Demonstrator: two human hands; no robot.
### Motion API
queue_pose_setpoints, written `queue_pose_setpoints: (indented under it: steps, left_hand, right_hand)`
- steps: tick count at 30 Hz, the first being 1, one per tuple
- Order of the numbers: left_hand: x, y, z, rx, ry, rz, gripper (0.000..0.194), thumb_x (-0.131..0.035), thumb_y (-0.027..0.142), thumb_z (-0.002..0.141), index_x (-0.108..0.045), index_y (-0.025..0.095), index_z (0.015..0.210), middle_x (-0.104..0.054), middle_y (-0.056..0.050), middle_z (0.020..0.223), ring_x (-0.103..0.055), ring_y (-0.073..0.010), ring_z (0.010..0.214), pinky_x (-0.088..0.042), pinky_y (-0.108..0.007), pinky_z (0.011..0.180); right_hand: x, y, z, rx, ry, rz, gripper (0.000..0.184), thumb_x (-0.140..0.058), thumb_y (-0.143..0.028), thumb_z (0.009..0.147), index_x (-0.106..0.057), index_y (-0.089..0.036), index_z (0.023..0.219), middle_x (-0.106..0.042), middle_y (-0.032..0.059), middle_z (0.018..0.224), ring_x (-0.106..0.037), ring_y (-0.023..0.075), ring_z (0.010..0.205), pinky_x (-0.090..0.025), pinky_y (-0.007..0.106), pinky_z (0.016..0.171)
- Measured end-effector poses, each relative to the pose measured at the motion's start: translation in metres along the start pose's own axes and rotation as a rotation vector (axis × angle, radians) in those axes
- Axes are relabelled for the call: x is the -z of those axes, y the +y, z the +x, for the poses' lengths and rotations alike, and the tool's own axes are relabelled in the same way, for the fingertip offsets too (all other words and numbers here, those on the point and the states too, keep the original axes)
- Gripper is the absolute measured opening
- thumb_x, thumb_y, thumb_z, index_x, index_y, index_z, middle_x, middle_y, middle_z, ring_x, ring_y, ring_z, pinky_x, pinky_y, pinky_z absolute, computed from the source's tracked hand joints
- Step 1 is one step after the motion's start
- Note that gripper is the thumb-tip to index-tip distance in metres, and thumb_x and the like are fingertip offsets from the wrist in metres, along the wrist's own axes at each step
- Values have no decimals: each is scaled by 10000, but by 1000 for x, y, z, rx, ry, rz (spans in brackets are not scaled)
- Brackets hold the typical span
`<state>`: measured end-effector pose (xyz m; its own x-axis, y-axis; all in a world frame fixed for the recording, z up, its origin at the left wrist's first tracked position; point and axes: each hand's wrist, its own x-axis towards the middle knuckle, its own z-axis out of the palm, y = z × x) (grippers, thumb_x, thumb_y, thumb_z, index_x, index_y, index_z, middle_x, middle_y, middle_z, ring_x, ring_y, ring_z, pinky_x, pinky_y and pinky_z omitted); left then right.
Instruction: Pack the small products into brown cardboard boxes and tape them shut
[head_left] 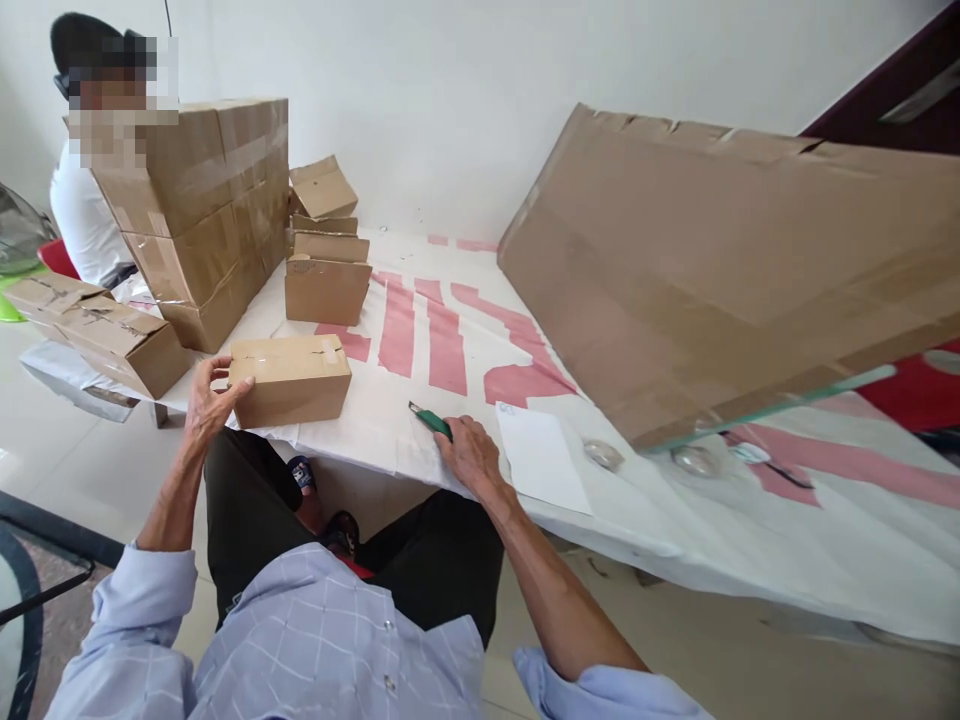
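A small taped cardboard box [291, 379] lies near the front edge of the table [420, 440], which is covered in white sheeting with pink letters. My left hand [206, 398] grips the box's left end, fingers curled round its corner. My right hand [470, 455] rests on the table edge to the right, closed on a green utility knife [430, 420] whose tip points left toward the box. A white sheet of paper [541, 456] lies just right of that hand.
A large flat cardboard sheet [720, 270] leans over the table's right side. Stacked big boxes [202, 220] and several small folded boxes [327, 270] stand at the back left. Another person in white [86, 215] sits behind the stack. Two long boxes [97, 330] lie far left.
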<state>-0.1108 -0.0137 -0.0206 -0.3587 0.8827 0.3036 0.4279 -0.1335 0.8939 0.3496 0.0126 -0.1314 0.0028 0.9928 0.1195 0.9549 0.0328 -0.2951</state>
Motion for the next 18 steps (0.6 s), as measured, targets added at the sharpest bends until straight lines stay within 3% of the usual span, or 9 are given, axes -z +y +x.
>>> queue_pose_setpoints:
  steps: [3, 7, 10, 12, 15, 18]
  left_hand:
    - [-7, -9, 17, 30, -60, -226, 687, -958, 552, 594, -632, 243, 1114, -696, -126, 1411, -638, -377, 1376, -564, -467, 1058]
    - [-15, -20, 32, 38, -139, -378, 712, -1012, 479, 511, -590, 266, 1044, -683, -111, 1475, -616, -386, 1438, -498, -508, 1183]
    - [-23, -20, 32, 29, -195, -373, 684, -1012, 472, 517, -591, 266, 1015, -649, -120, 1529, -589, -409, 1471, -527, -513, 1151]
    - [-30, -16, 27, 24, -240, -368, 663, -995, 496, 549, -595, 263, 1024, -621, -126, 1561, -572, -419, 1485, -563, -504, 1098]
    - [-41, -9, 17, 21, -313, -343, 643, -960, 542, 611, -601, 259, 1063, -594, -127, 1568, -570, -410, 1477, -599, -452, 1009]
    - [-47, -2, 7, -2, -360, -319, 600, -930, 557, 658, -611, 260, 1071, -594, -110, 1540, -580, -381, 1448, -609, -407, 957]
  right_hand:
    - [8, -4, 1, -23, 89, 248, 257, -548, -290, 966, -709, -193, 1142, -704, 158, 1167, -643, 304, 1081, -510, 416, 926]
    - [21, -23, 11, -50, 144, 718, 298, -553, -470, 927, -675, -210, 1007, -711, 117, 995, -661, 278, 935, -547, 410, 838]
    - [29, -50, 22, -37, 72, 850, 467, -460, -634, 963, -668, -216, 987, -709, 74, 872, -620, 203, 686, -526, 343, 634]
    - [34, -71, 27, -15, 15, 1029, 540, -472, -713, 949, -671, -217, 1020, -734, 76, 923, -603, 168, 635, -489, 302, 551]
    - [40, -97, 27, 8, -8, 1273, 569, -588, -776, 882, -664, -226, 1007, -730, 57, 928, -598, 144, 632, -462, 264, 503]
    - [45, -103, 16, -17, 44, 1265, 550, -634, -777, 865, -643, -231, 933, -668, 5, 792, -547, 118, 575, -459, 249, 491]
